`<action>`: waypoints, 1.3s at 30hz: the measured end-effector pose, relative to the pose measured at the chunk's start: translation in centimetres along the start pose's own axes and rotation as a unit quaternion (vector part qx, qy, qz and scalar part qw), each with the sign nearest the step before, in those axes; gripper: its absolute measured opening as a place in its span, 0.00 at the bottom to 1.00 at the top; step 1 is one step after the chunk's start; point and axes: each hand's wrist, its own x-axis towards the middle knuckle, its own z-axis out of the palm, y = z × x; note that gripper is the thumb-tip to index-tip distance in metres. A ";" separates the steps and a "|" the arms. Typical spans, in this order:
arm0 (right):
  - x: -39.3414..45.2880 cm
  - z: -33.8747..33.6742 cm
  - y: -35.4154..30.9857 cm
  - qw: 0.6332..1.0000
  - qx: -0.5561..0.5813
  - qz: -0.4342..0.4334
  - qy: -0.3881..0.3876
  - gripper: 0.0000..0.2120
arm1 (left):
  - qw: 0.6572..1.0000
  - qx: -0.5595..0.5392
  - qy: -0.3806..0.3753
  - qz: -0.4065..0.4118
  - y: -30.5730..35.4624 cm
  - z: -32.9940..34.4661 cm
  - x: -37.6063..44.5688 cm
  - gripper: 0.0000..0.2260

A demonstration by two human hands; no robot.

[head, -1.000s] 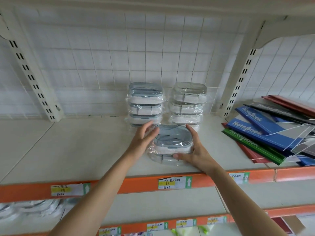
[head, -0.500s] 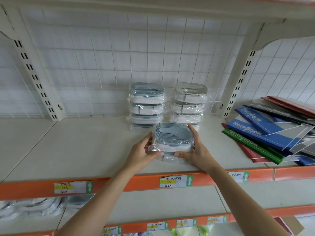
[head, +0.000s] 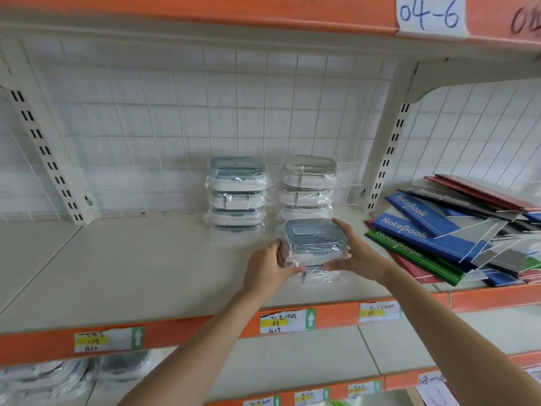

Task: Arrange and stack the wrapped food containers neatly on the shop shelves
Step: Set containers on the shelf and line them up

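Two stacks (head: 237, 197) of wrapped containers are seen at the back of the shelf (head: 131, 268), side by side against the wire grid. A blue-lidded container (head: 314, 238) is held in front of the right stack, atop another one, gripped at its ends by the left hand (head: 268, 266) and the right hand (head: 355, 253). Notebooks (head: 433, 230) are piled to the right.

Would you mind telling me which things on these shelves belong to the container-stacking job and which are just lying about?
Part of the job:
- held wrapped container, gripped by left hand and right hand
- blue-lidded stack
- clear-lidded stack
- shelf

Just lying about:
- notebooks
- price labels
- "04-6" sign
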 end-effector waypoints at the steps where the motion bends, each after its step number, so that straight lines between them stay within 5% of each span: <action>1: 0.2 -0.4 0.2 1.000 -0.005 0.009 -0.006 0.52 | 1.000 0.002 0.003 -0.003 0.3 0.3 0.2 0.18; 16: 0.0 -1.6 0.6 0.998 -0.042 0.048 0.025 0.54 | 0.997 -0.056 0.011 -0.047 1.1 2.3 0.9 0.18; 26: -0.3 -2.3 -0.7 0.977 -0.209 0.034 0.031 0.55 | 0.998 0.039 -0.045 -0.020 1.4 0.8 1.3 0.20; 33: -1.0 -1.3 -4.8 0.855 -0.483 -0.184 0.048 0.43 | 0.978 0.197 -0.060 0.036 0.1 -2.8 0.6 0.21; 39: -0.6 4.5 -8.5 0.820 -0.474 -0.321 0.015 0.24 | 0.960 0.279 -0.014 0.034 -1.4 -6.5 -2.9 0.12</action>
